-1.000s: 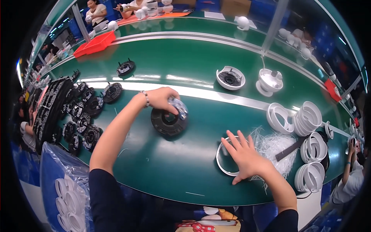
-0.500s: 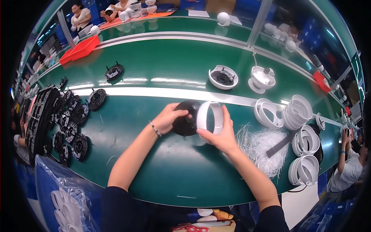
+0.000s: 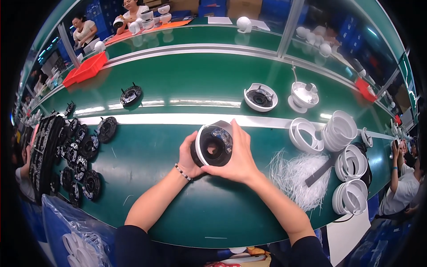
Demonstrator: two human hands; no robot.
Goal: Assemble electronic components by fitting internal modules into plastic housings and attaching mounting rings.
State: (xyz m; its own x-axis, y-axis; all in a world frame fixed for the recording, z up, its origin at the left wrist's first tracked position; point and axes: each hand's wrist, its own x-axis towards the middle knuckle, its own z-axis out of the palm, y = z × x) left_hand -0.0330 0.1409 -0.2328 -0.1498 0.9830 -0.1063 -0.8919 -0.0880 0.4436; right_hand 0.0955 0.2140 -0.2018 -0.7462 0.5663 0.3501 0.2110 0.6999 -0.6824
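Note:
Both hands hold one round part above the green table point(image 3: 178, 196): a black disc-shaped module with a white ring point(image 3: 214, 146) fitted around its face. My left hand point(image 3: 187, 155) grips it from the left and behind. My right hand point(image 3: 239, 153) wraps over its right side and underside, thumb along the lower rim. The opening of the ring faces up toward me, showing a dark hollow and a small circuit board inside.
Several black disc modules point(image 3: 75, 155) lie at the left. Stacks of white rings point(image 3: 340, 131) and a heap of clear plastic wrappers point(image 3: 296, 178) sit at the right. Two white housings point(image 3: 260, 98) stand further back. Other people work at the far bench and right edge.
My left hand brought the black module to the middle, my right hand picked up a white ring, and the ring now sits on the module, held by both hands.

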